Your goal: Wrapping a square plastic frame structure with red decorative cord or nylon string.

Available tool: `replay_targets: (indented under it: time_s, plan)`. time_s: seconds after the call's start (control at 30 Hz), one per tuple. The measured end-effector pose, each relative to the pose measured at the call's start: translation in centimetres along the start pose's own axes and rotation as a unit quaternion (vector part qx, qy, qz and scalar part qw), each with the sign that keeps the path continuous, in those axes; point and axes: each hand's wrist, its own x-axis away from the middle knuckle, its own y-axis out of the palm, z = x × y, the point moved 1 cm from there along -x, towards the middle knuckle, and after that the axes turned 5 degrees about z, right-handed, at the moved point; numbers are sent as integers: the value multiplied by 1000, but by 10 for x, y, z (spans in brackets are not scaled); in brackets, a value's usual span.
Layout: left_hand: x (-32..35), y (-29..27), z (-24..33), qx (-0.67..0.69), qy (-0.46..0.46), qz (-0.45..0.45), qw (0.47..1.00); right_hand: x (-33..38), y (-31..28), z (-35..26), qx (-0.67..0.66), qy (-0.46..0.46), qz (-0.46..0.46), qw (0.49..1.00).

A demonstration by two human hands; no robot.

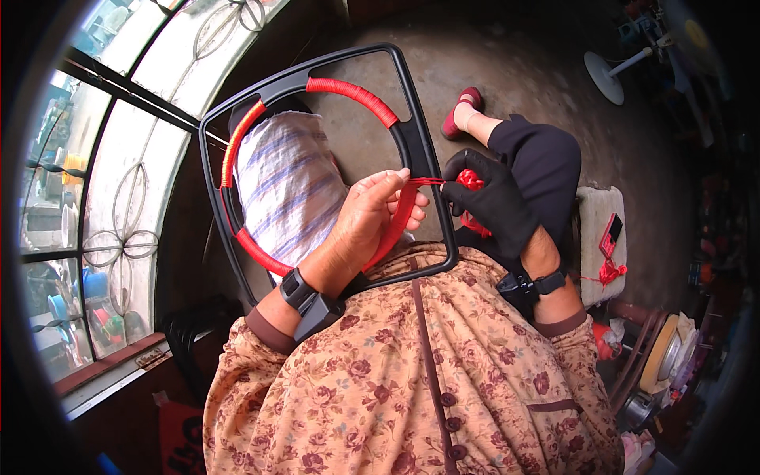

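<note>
A black frame [417,141], rounded-rectangular with a round ring inside, lies tilted over my lap. Red cord wrapping [356,93] covers several stretches of the ring, with bare black gaps between them. My bare left hand [378,207] is closed at the ring's right side, thumb and fingers pinching the red cord beside the wrapped stretch. From there thin red strands [427,181] run taut to my right hand [495,190], which wears a black glove. Its fingers are closed on the cord, and a red cord bundle [470,180] shows among them. The glove hides part of the bundle.
A striped white cloth [293,158] covers my left leg beneath the frame. At right, a pale stool [594,207] carries a small red-and-black item [611,232] and loose red cord [609,272]. A barred window [127,214] stands left. A white round base [605,79] rests on the floor.
</note>
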Motion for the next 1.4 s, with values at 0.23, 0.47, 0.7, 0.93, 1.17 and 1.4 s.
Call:
replay_targets:
  time_s: [0.23,0.47,0.7,0.93,1.17,1.4]
  plan:
    - [6,-8,-8,0,-6,-6,1000,-2,-4,6,202,-201,-25,958]
    - [-3,5,2,27,35,-28,999,13,-28,6,0,-17,44,999]
    - [-3,42,33,-235,11,-25,972,17,-36,37,330,-427,25,842]
    - [17,56,23,-226,41,-1,973,40,-32,10,109,-192,63,973]
    - [-1,68,15,-221,28,44,974,46,-89,46,-324,21,128,937]
    - [6,50,9,-219,16,17,975,35,-158,128,-345,-82,476,805]
